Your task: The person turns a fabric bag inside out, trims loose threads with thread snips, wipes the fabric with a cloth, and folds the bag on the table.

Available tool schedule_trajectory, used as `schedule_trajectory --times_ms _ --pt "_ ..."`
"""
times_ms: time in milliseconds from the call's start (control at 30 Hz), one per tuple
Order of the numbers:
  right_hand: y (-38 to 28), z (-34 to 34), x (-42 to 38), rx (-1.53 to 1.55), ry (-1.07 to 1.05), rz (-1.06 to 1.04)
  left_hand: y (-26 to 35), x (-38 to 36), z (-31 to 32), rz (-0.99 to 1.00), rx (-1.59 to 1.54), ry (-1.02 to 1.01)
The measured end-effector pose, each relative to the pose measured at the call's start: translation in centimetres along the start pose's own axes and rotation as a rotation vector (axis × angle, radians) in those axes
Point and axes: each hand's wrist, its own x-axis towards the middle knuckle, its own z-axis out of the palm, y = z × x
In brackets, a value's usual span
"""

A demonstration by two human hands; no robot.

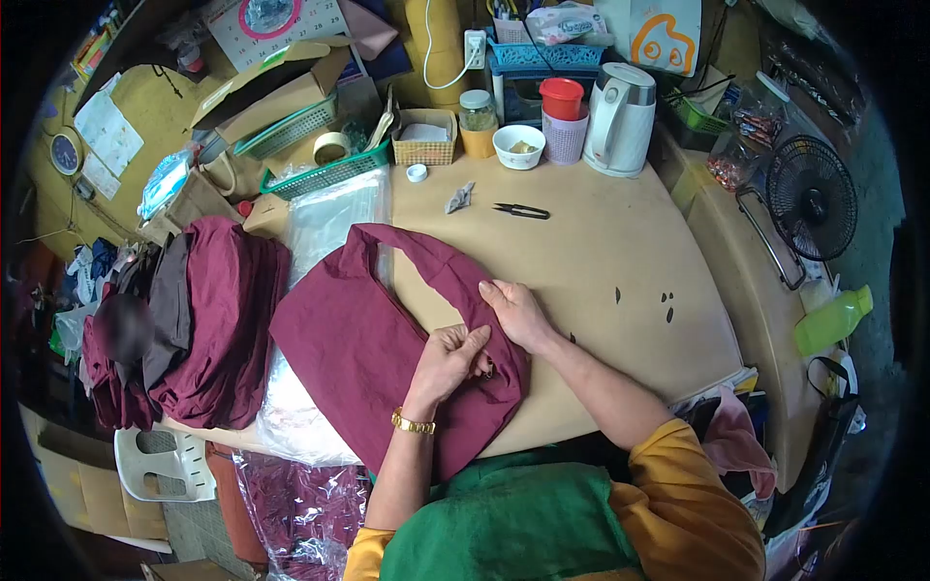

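A maroon fabric bag (339, 320) with a wide looped strap lies on the table in front of me. My left hand (451, 363) is closed, thumb and fingers pinched at the bag's cloth, near a small metal piece that looks like a zip pull. Beside it, my right hand (516, 315) grips the strap's lower right part, thumb on top and the other fingers partly hidden. Past the bag lie small black thread snips (522, 210) and a crumpled grey scrap (459, 198). Clear plastic sleeves (310, 421) stick out from under the bag's left side.
A pile of maroon bags (218, 320) stands at the left. Along the back are a green basket (325, 176), a white bowl (519, 146) and an electric kettle (620, 121). A black fan (812, 197) and a green bottle (833, 321) are at the right.
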Motion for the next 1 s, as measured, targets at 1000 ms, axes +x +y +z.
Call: schedule_trajectory --times_ms 1000 --pt "-0.9 -0.2 -0.7 0.062 0.086 0.030 0.4 -0.9 1.1 0.031 0.247 0.036"
